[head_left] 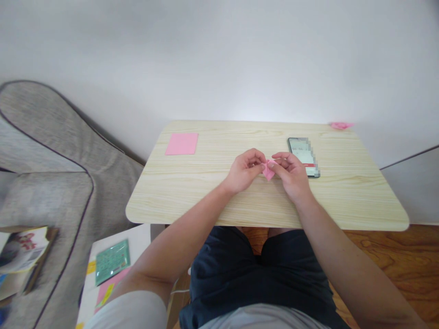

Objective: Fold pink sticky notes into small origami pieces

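In the head view, your left hand (244,172) and right hand (291,176) met over the middle of the table (206,201), a little toward the far edge. Between them you held a small folded pink paper (268,170). Both hands were closed narrow on it: the left fingertips pinched its left side, and the right thumb and fingers pinched its right side. The paper was just above the tabletop, or perhaps touching it; I cannot tell which.

I think this paper is very light, thin and soft. It will bend and crease under small pressure, and it can tear at a fold if you pull. It is better to take it by the folded edges with the fingertips, where the layers are thicker, and not by a single loose corner.

A phone (304,156) lay just beside your right hand, toward the far right. A flat pink sheet (181,143) lay near the far left corner, well apart from your hands. One crumpled pink piece (341,124) sat at the far right corner.
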Demonstrator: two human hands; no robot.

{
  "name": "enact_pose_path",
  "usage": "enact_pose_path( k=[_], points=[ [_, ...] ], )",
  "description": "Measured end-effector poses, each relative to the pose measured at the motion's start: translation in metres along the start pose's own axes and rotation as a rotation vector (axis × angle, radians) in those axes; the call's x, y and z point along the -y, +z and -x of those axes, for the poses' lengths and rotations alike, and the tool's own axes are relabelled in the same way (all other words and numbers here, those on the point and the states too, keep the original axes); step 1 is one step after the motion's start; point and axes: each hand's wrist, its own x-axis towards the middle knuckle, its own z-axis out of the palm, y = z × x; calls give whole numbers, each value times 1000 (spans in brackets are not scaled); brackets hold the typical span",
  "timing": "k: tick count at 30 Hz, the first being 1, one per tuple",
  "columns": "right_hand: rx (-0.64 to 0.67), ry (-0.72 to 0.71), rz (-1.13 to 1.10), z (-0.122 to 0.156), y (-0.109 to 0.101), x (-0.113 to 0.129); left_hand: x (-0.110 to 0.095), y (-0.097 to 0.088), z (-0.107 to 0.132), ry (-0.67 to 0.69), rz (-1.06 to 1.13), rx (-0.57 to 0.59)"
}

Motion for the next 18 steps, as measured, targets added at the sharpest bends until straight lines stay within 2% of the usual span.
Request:
enact_pose_path(
  k=[8, 18],
  points=[
    [-20, 37, -69, 0, -2, 1, -9, 1, 3, 38, -83, -9],
    [-29, -45, 18, -2, -5, -3, -10, 0, 2, -7, -30, -41]
  ],
)
